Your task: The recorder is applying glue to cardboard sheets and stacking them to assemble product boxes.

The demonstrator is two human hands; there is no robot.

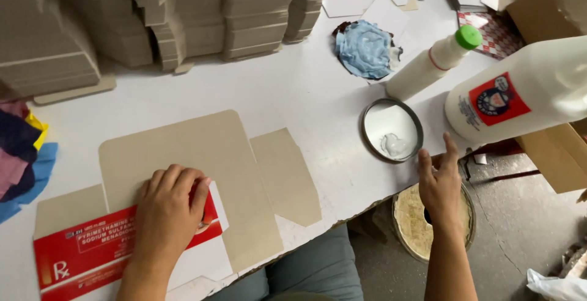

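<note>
Left hand (168, 209) pressed flat on carton (195, 172); right hand (439, 182) open, empty, near lid (391, 131). Bottles (513, 93), rag (365, 48) stood beyond; stacks (183, 14) far left.

two bare forearms in view, no sleeves reaching the wrists. left hand (168, 209) and right hand (440, 185): no rings, watch, bands or gloves visible. nails short, unpainted. lap below shows grey-blue cloth, trousers or shorts, cannot tell which.
</note>
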